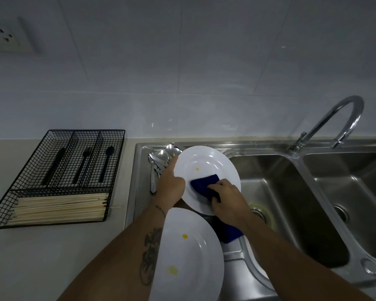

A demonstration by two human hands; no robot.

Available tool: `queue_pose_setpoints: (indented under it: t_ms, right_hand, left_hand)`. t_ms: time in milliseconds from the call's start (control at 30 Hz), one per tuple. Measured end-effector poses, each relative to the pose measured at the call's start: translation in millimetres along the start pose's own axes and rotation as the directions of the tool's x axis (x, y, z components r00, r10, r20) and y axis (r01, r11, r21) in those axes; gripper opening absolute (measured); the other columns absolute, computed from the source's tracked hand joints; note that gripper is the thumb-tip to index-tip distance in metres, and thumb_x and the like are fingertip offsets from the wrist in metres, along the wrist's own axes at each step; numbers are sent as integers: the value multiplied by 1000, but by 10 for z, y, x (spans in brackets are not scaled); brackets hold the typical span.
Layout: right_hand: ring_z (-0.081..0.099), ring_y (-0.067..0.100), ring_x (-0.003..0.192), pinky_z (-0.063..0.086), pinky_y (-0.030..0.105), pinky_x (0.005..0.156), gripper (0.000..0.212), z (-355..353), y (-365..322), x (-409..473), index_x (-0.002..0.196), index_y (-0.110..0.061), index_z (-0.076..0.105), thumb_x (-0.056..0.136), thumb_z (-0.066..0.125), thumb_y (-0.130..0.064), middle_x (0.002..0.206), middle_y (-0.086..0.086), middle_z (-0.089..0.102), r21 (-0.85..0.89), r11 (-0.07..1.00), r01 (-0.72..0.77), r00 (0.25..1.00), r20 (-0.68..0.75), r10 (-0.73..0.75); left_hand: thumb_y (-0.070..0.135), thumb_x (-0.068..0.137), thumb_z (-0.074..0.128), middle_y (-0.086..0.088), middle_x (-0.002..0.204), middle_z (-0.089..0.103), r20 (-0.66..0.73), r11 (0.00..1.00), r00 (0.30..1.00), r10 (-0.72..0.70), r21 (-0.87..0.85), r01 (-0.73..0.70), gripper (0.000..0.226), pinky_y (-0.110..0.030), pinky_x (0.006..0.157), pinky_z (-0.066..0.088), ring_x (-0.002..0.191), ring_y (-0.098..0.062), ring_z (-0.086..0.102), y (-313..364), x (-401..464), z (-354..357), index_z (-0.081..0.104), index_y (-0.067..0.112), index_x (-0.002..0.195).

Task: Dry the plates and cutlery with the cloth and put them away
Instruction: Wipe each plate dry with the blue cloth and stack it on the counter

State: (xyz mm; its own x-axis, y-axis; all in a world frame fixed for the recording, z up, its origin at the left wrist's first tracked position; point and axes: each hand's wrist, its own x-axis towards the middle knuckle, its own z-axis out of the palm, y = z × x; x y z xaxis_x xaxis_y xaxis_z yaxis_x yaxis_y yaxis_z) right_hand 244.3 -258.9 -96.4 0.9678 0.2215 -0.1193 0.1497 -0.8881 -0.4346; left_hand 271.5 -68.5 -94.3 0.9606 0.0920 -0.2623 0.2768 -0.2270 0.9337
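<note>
**A:** Here we are over the stainless steel double sink [269,192]. The left hand [170,185] grips the round white plate [206,168] by its nine o'clock rim, forefinger laid up along the edge, the plate tilted above the drainboard.

**B:** And the right hand [228,197] has its fingers curled tight round the dark blue cloth [202,186], pressing it onto the plate's face at about five o'clock of centre. The cloth's tail hangs below the rim.

**A:** Small yellow speck [197,169] near the middle, just at eleven o'clock from the cloth. I'd sweep through that spot, then circle out to the rim.

**B:** Agreed, and turn the plate with the left hand so the cloth reaches every edge. I expect wet glaze to be slippery, so the grip should hold firm.

**A:** A second white plate [189,253] waits at six o'clock, two yellow marks on it. Silver spoons and forks [161,161] lie on the drainboard at ten o'clock.

**B:** Far out at nine o'clock, the black wire cutlery tray [59,177] holds black utensils and pale chopsticks, the likely home for the cutlery.
</note>
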Motion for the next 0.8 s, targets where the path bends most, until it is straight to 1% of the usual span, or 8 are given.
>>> queue_pose_setpoints:
  t_ms: [67, 233, 367, 433, 567, 633, 700, 800]
  right_hand:
    - [51, 22, 114, 47, 35, 96, 45, -35, -26, 4, 135, -21, 55, 90, 52, -16, 131, 0, 50, 9, 1000, -7, 1000, -3, 7]
    - [54, 20, 112, 48, 33, 92, 42, -145, -104, 12, 133, -20, 56, 91, 52, -17, 128, 1, 51, 23, 999, -23, 997, -67, 24]
    - [55, 20, 101, 49, 31, 85, 36, -319, -266, 70, 126, -19, 60, 90, 52, -18, 120, 2, 53, 57, 998, -10, 981, -194, 21]
    - [56, 21, 100, 46, 29, 85, 37, -415, -359, 106, 126, -19, 60, 90, 52, -17, 120, 2, 54, 71, 997, 18, 973, -232, -1]
    - [54, 20, 104, 42, 26, 89, 40, -567, -545, 125, 131, -18, 57, 92, 52, -17, 124, 2, 53, 91, 992, 86, 961, -271, -58]
    - [53, 21, 106, 43, 29, 94, 40, -617, -635, 98, 133, -17, 56, 93, 52, -17, 128, 2, 53, 70, 986, 151, 946, -298, -124]
    - [51, 25, 115, 43, 37, 103, 40, -643, -688, 28, 134, -16, 55, 95, 50, -16, 137, 4, 51, -9, 968, 252, 932, -267, -245]
    - [40, 32, 134, 26, 56, 115, 46, -638, -627, -104, 139, -21, 52, 96, 37, -29, 150, 7, 42, -257, 881, 397, 890, -127, -438]
  left_hand:
    - [-7, 83, 40, 7, 120, 61, -17, 999, 1000, 26, -26, -26, 72, -38, 94, 53, 114, -18, 57, 39, 8, -2, 46, 38, 140]
    - [-8, 85, 36, 5, 121, 62, -79, 982, 997, -5, -189, -10, 70, -35, 92, 53, 110, -15, 58, 134, -66, -44, 52, 41, 133]
    - [2, 85, 33, 4, 133, 58, -97, 960, 995, -15, -278, -12, 71, -48, 99, 51, 117, -21, 57, 216, -60, -83, 44, 45, 140]
    - [4, 88, 30, 3, 137, 54, -124, 944, 991, -45, -330, 1, 70, -49, 99, 51, 118, -22, 56, 340, -116, -96, 38, 43, 144]
    - [10, 90, 31, 2, 133, 56, -189, 888, 978, -85, -460, -12, 66, -51, 94, 54, 112, -24, 59, 578, -237, -133, 39, 49, 142]
    - [9, 89, 33, 1, 130, 60, -208, 854, 975, -80, -519, -40, 65, -52, 92, 55, 111, -26, 61, 672, -280, -150, 42, 47, 140]
    - [4, 91, 33, -2, 127, 63, -225, 808, 972, -62, -584, -84, 62, -50, 90, 56, 111, -27, 62, 806, -359, -154, 47, 39, 140]
    - [-2, 95, 31, 0, 119, 66, -282, 781, 958, -54, -610, -136, 60, -40, 79, 59, 105, -23, 63, 945, -506, -183, 52, 35, 138]
